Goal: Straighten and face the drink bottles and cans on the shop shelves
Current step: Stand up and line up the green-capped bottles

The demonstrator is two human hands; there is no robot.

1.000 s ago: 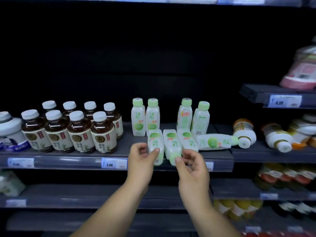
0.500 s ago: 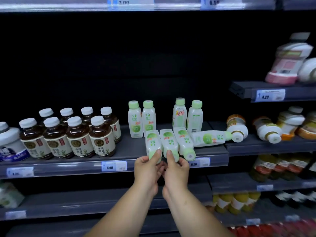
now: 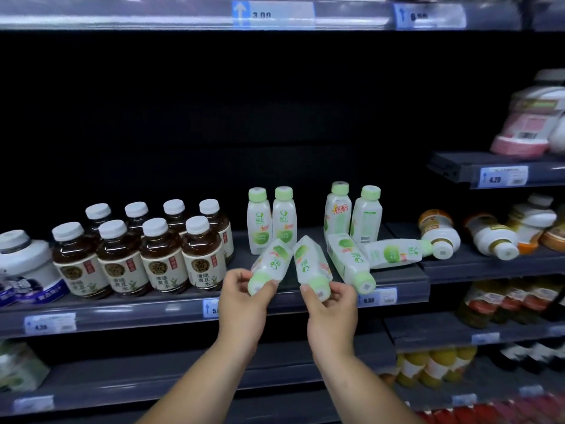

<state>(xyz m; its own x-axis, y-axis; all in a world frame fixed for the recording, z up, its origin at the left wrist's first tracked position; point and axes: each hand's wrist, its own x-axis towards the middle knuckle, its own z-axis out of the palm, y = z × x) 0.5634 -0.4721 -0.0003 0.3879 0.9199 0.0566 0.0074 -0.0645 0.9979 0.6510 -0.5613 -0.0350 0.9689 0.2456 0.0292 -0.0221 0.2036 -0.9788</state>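
Several white bottles with green caps sit on the middle shelf [image 3: 183,310]. My left hand [image 3: 244,298] grips one fallen bottle [image 3: 272,263] at its cap end, tilted with the cap toward me. My right hand [image 3: 331,310] grips a second bottle [image 3: 310,266] the same way, leaning the other way. A third bottle [image 3: 350,261] lies cap-forward just right of them, and a fourth [image 3: 394,253] lies sideways behind it. Two upright pairs [image 3: 271,221] [image 3: 351,214] stand at the back.
Brown tea bottles with white caps [image 3: 162,255] stand in rows to the left, beside a white tub [image 3: 23,266]. On the right shelf, orange-banded bottles [image 3: 440,235] lie tipped over. A pink-labelled bottle [image 3: 529,123] sits higher right. Price tags line the shelf edges.
Both hands have closed on the cap ends of the two leftmost fallen bottles and lifted them, so they now tilt apart in a V instead of lying parallel.
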